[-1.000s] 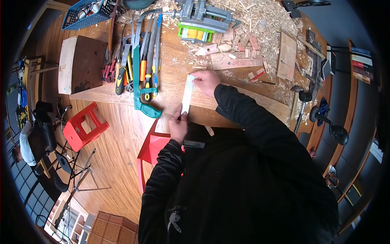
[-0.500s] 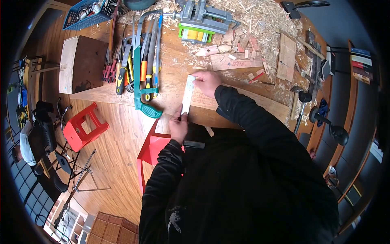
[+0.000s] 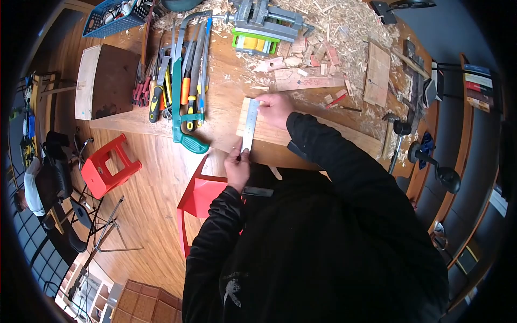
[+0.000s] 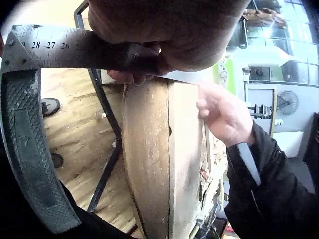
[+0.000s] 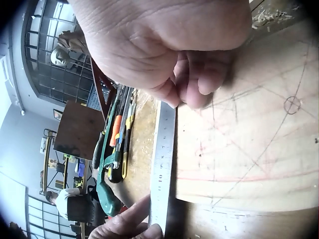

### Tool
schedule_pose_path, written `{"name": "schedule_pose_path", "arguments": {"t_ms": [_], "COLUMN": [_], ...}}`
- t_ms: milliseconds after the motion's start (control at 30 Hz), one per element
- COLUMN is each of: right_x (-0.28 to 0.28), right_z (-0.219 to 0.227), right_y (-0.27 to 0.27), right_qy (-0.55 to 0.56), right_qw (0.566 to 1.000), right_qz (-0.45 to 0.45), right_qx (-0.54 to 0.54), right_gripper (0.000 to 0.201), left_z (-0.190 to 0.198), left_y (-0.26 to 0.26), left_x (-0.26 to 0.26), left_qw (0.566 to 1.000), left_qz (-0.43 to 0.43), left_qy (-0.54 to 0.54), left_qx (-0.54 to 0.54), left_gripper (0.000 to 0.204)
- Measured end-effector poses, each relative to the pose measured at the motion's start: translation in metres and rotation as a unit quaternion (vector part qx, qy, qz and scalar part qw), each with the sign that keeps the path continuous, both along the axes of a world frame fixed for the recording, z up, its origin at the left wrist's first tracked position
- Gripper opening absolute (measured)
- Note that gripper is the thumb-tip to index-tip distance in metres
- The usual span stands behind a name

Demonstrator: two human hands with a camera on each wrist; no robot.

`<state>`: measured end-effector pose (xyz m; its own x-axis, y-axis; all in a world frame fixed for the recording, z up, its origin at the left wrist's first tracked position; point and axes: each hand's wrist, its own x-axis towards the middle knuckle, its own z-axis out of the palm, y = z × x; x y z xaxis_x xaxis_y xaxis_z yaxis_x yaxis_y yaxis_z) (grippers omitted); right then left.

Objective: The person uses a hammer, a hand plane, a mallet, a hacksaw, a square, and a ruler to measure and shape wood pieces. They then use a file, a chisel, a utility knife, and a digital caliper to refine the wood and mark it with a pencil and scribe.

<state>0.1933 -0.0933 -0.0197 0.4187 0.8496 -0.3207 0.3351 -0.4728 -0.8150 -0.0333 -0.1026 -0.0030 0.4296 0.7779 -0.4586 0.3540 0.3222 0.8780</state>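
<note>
Person at a littered wooden tabletop (image 3: 223,81); both hands busy on a steel try square with black-numbered blade (image 3: 249,126) and dark textured metal handle. Square lies over the pale flat wooden board (image 3: 272,133), crossing near the board's left end. Blade's long axis runs away from the body, far tip leaning slightly right; handle (image 4: 30,144) at a right angle, by the person's front, pointing rightward. Board's long axis runs roughly left to right.

Left hand (image 3: 237,168): gripping the blade near the table edge. Right hand (image 3: 274,110): fingers curled, pinching the blade's far end.

Containers: blue perforated plastic basket (image 3: 89,27), far left corner, holding jumbled whitish and dark items, too small to identify.

Writing: 28, 27, 26 legible near the handle; a 10 further along. On the board, pencil lines, a small drawn circle (image 5: 292,105) and red lines. Reddish characters on a flat wooden offcut (image 3: 309,81), too small to read. Pale print (image 3: 232,293) on the black top, no wording I can make out.
</note>
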Motion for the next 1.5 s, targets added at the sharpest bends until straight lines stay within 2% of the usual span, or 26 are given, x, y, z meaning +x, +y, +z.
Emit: {"name": "schedule_pose_path", "arguments": {"t_ms": [100,200,233,300,367,500,600,700,767,900,1000,1300,1433,1500], "right_x": [0.013,0.022,0.024,0.028,0.032,0.041,0.046,0.052,0.053,0.057,0.058,0.059,0.062,0.066], "right_z": [0.006,0.010,0.007,0.000,-0.002,0.010,0.010,0.014,0.012,0.015,0.016,0.010,0.010,0.007], "right_y": [-0.016,-0.033,-0.038,-0.047,-0.052,-0.063,-0.071,-0.078,-0.082,-0.090,-0.091,-0.093,-0.099,-0.108], "right_qy": [0.013,0.036,0.031,0.026,0.068,0.059,0.032,0.017,0.049,0.037,0.026,0.068,0.030,0.004], "right_qw": [1.000,0.999,0.999,1.000,0.998,0.998,0.999,0.999,0.998,0.999,0.999,0.997,0.999,0.999], "right_qz": [0.019,0.011,0.011,0.011,-0.004,-0.006,0.010,0.022,0.005,0.005,0.011,-0.004,0.013,0.025], "right_qx": [-0.018,-0.026,-0.011,0.004,-0.003,-0.022,-0.007,-0.033,-0.047,-0.038,-0.032,-0.027,0.007,0.028], "right_gripper": [0.027,0.030,0.030,0.030,0.031,0.033,0.034,0.034,0.035,0.035,0.036,0.034,0.034,0.034], "left_z": [-0.007,-0.002,-0.006,-0.014,-0.009,0.007,-0.001,0.000,-0.003,-0.002,-0.004,-0.008,-0.006,-0.008], "left_y": [-0.015,-0.030,-0.034,-0.043,-0.049,-0.056,-0.067,-0.073,-0.077,-0.078,-0.080,-0.080,-0.088,-0.098], "left_x": [0.005,0.015,0.018,0.023,0.028,0.038,0.042,0.047,0.048,0.049,0.050,0.049,0.052,0.057], "left_qw": [0.999,0.998,0.998,0.999,1.000,0.998,0.997,0.997,0.998,0.998,0.997,0.997,0.998,0.997], "left_qz": [0.015,0.006,0.007,-0.004,0.004,-0.006,0.019,0.019,0.013,-0.016,-0.008,-0.011,-0.015,0.015], "left_qy": [-0.003,0.006,0.005,-0.005,-0.003,0.029,0.012,0.015,0.019,0.035,0.024,0.034,0.028,0.007], "left_qx": [-0.051,-0.057,-0.056,0.033,0.009,-0.063,-0.077,-0.073,-0.061,-0.055,-0.069,-0.068,-0.060,-0.078], "left_gripper": [0.040,0.043,0.043,0.043,0.043,0.043,0.040,0.040,0.040,0.042,0.042,0.042,0.042,0.039]}}
